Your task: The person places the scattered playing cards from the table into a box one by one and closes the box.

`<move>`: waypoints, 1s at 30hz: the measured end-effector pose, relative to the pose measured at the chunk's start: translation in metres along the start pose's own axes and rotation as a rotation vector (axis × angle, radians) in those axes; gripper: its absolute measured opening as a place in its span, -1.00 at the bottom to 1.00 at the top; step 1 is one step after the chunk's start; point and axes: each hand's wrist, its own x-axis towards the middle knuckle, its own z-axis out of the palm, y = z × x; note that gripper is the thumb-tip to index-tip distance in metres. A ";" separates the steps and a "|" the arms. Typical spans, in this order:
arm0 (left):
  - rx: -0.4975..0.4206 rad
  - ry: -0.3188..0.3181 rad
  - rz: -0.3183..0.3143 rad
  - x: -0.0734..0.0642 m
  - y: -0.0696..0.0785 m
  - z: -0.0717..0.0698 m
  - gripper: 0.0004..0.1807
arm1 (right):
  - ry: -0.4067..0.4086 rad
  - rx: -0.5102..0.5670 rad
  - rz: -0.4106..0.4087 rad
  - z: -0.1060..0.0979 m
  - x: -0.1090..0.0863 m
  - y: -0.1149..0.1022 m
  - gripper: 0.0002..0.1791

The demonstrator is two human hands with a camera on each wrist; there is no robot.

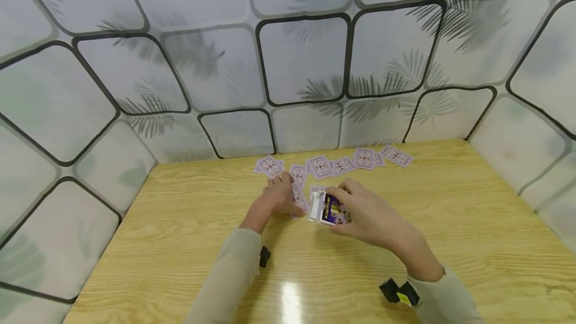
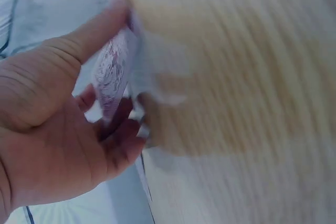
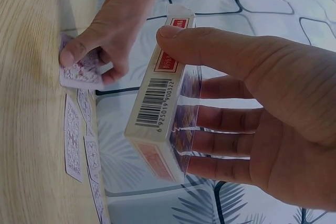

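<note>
My left hand (image 1: 278,196) pinches a purple-patterned playing card (image 1: 299,200) by its edges, thumb on the near edge and fingertips at the far one. In the left wrist view the card (image 2: 111,72) stands on edge close to the table. My right hand (image 1: 371,214) grips a playing-card box (image 1: 334,210) just to the right, its white end flap open toward the left hand. A barcode and red panels show on the box (image 3: 157,95) in the right wrist view. Its inside is hidden. Another card (image 1: 317,189) lies partly behind the box.
Several face-down cards lie scattered along the back of the wooden table (image 1: 180,244), including a pair at the left (image 1: 271,166) and a tilted card (image 1: 396,156) at the far right. A patterned wall covering (image 1: 306,64) rises behind and at both sides.
</note>
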 end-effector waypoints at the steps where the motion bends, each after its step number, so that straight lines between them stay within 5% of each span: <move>1: -0.041 -0.002 0.023 -0.002 -0.002 -0.001 -0.12 | -0.001 0.003 0.001 0.000 0.000 0.000 -0.19; 8: -0.265 -0.045 0.093 -0.025 -0.022 -0.013 -0.58 | -0.007 0.001 0.005 0.000 0.003 -0.001 -0.19; 15: -0.459 0.005 0.099 -0.044 -0.030 -0.018 -0.65 | -0.022 0.007 0.018 0.001 0.002 0.000 -0.19; 20: -0.591 0.006 0.198 -0.044 -0.029 -0.018 -0.71 | -0.014 0.036 0.076 -0.001 0.006 -0.001 -0.18; 23: -0.649 0.059 0.220 -0.046 -0.028 -0.023 -0.74 | 0.016 0.033 0.067 -0.003 0.014 -0.004 -0.18; 30: -0.808 0.244 0.147 -0.066 -0.024 -0.041 -0.77 | 0.054 0.090 0.031 -0.005 0.034 -0.017 -0.21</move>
